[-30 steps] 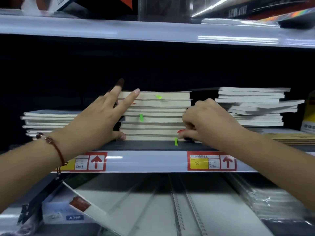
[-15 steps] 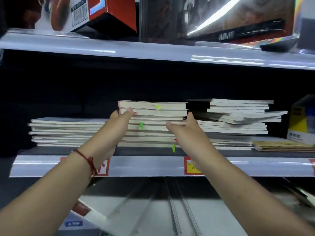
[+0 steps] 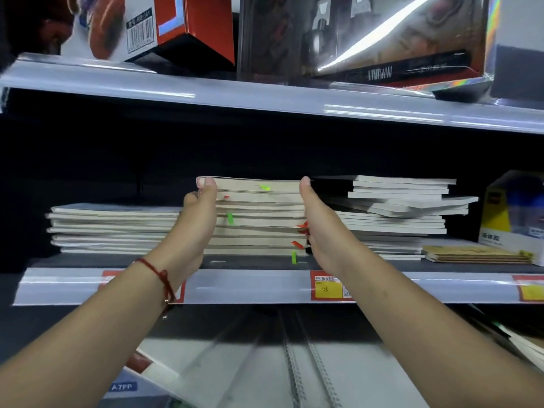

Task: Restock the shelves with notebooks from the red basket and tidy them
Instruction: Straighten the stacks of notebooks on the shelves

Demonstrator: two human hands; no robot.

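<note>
Just the one view here: the head camera sat close to the middle shelf (image 3: pixel 250 285), facing straight at it and tipped slightly down, the upper shelf (image 3: pixel 265 98) hanging overhead, wide-angle bending the edges.

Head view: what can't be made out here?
Red basket: outside the frame.
Fingers of the left hand and right hand: hidden behind the palms and the middle stack.
Price tag print: too small.
Left tag: mostly covered by the left wrist.
Lower-shelf items: blurred.
</note>
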